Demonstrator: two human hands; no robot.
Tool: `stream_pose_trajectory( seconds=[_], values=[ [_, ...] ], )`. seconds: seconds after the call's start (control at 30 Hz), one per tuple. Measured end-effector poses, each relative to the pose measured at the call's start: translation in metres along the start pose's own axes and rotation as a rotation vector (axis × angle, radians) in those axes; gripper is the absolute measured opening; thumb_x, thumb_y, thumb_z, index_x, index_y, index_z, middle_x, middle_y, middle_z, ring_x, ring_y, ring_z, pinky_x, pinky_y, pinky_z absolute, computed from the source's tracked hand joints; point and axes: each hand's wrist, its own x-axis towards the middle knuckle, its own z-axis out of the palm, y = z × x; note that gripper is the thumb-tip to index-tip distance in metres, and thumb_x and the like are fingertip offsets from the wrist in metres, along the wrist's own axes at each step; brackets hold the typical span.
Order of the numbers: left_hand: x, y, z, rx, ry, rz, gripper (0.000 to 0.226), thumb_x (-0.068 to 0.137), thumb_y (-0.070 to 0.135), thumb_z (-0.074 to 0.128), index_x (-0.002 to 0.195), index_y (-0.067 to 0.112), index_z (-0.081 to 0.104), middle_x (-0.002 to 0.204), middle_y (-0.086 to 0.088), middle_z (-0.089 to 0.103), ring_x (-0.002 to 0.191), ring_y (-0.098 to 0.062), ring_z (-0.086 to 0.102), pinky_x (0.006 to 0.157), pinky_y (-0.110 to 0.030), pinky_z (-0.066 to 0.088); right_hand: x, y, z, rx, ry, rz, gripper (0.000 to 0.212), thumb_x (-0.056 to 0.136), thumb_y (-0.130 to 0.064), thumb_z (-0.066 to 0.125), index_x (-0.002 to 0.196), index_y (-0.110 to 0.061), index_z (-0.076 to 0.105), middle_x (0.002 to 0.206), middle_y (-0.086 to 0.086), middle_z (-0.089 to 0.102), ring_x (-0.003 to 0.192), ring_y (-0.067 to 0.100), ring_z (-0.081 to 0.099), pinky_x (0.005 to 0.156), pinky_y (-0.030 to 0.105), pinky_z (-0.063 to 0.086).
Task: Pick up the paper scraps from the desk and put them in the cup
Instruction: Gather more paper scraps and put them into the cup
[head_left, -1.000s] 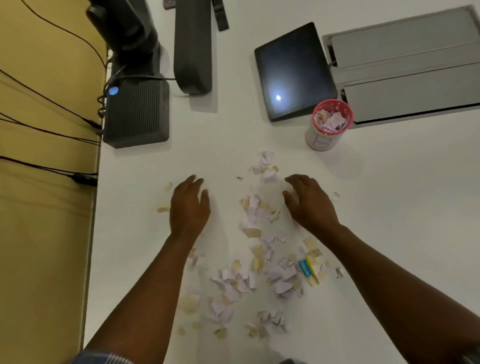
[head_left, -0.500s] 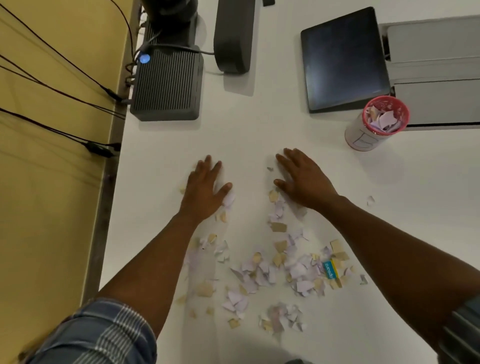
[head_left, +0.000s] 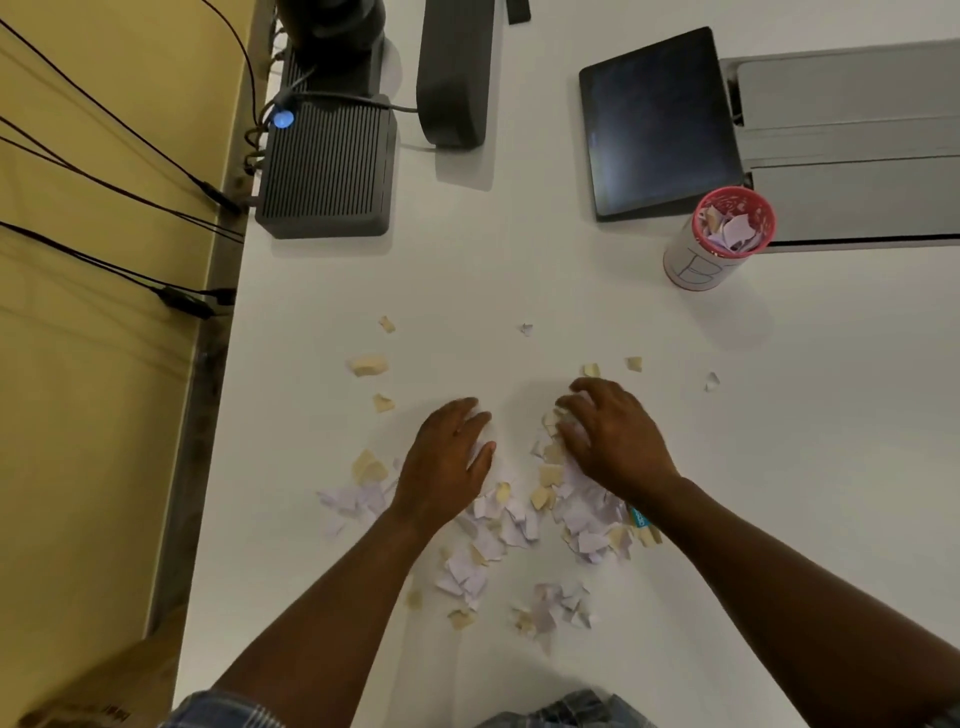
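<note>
Several torn paper scraps (head_left: 519, 525), pale lilac and tan, lie heaped on the white desk (head_left: 571, 322) in front of me. My left hand (head_left: 447, 462) lies palm down on the left of the heap, fingers curled over scraps. My right hand (head_left: 613, 441) lies palm down on the right of it, fingers bent and pressing scraps. The two hands are close together. Loose scraps (head_left: 370, 365) lie farther out to the left and behind. The cup (head_left: 719, 239), white with a red rim, stands at the back right and holds scraps.
A dark ribbed box (head_left: 327, 171) with a blue light stands at the back left by the desk edge. A dark stand foot (head_left: 454, 73) and a black tablet (head_left: 657, 124) sit behind. A grey panel (head_left: 852, 145) is beside the cup. Cables (head_left: 119, 197) hang off the left.
Both hands have drawn back toward me and closer together, raking scraps into the heap. Their fingers have gone from flat to curled.
</note>
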Motion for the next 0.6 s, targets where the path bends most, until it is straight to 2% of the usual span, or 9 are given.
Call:
stream_pose_trajectory(
  seconds=[0.07,0.13,0.2,0.27,0.33,0.4,0.5,0.6],
  values=[
    [-0.007,-0.006,-0.009,0.127,0.031,-0.062,0.050,0.088,0.045,0.056,0.125,0.012,0.057,0.130,-0.011,0.057,0.120,-0.028,0.052,0.103,-0.043,0.041,-0.004,0.006,-0.006,-0.020,-0.021,0.200,0.057,0.088,-0.056,0.053,0.131,-0.019,0.050,0.134,0.007,0.050,0.118,0.027,0.050,0.092,0.040,0.047],
    [-0.012,-0.011,-0.019,0.284,-0.046,-0.277,0.075,0.080,0.065,0.052,0.138,0.019,0.041,0.141,-0.015,0.044,0.127,-0.034,0.043,0.105,-0.046,0.035,-0.006,0.009,-0.010,-0.023,-0.146,0.335,0.089,0.075,-0.076,0.052,0.143,-0.023,0.030,0.141,0.006,0.036,0.123,0.027,0.042,0.088,0.043,0.050],
    [-0.014,-0.012,-0.025,0.320,-0.166,-0.513,0.094,0.070,0.080,0.047,0.145,0.028,0.025,0.146,-0.019,0.032,0.125,-0.039,0.038,0.099,-0.047,0.037,-0.006,0.004,-0.011,-0.016,-0.280,0.343,0.112,0.062,-0.084,0.056,0.148,-0.026,0.014,0.143,0.006,0.027,0.125,0.028,0.035,0.082,0.045,0.053],
    [-0.013,-0.005,-0.025,0.294,-0.253,-0.602,0.099,0.064,0.083,0.048,0.145,0.035,0.016,0.143,-0.018,0.027,0.117,-0.039,0.038,0.089,-0.046,0.043,-0.004,-0.008,-0.008,-0.051,-0.384,0.256,0.120,0.056,-0.082,0.063,0.149,-0.031,0.007,0.146,0.006,0.020,0.128,0.030,0.030,0.080,0.046,0.053],
    [-0.011,0.008,-0.020,0.277,-0.308,-0.568,0.097,0.066,0.077,0.056,0.144,0.038,0.015,0.140,-0.014,0.024,0.116,-0.036,0.036,0.084,-0.046,0.045,-0.002,-0.023,-0.003,-0.111,-0.463,0.153,0.113,0.059,-0.073,0.069,0.147,-0.035,0.010,0.148,0.006,0.015,0.131,0.032,0.025,0.079,0.045,0.055],
    [-0.011,0.024,-0.013,0.249,-0.318,-0.518,0.085,0.072,0.065,0.062,0.142,0.037,0.021,0.137,-0.012,0.025,0.116,-0.033,0.035,0.083,-0.045,0.048,-0.003,-0.037,0.002,-0.149,-0.477,0.079,0.089,0.072,-0.058,0.070,0.142,-0.032,0.022,0.145,0.008,0.019,0.129,0.032,0.027,0.075,0.042,0.056],
    [-0.011,0.042,-0.004,0.187,-0.268,-0.434,0.060,0.085,0.041,0.062,0.138,0.030,0.035,0.136,-0.010,0.031,0.116,-0.028,0.037,0.087,-0.037,0.049,-0.009,-0.049,0.006,-0.148,-0.393,-0.020,0.044,0.091,-0.031,0.057,0.130,-0.019,0.042,0.132,0.010,0.037,0.116,0.028,0.039,0.062,0.037,0.050],
    [-0.013,0.052,0.002,0.009,-0.227,-0.356,0.033,0.093,0.021,0.052,0.125,0.021,0.051,0.126,-0.007,0.043,0.109,-0.023,0.045,0.079,-0.025,0.042,-0.017,-0.053,0.007,-0.155,-0.351,-0.110,0.025,0.097,-0.015,0.043,0.120,-0.008,0.050,0.118,0.012,0.048,0.104,0.029,0.047,0.056,0.035,0.041]
  ],
)
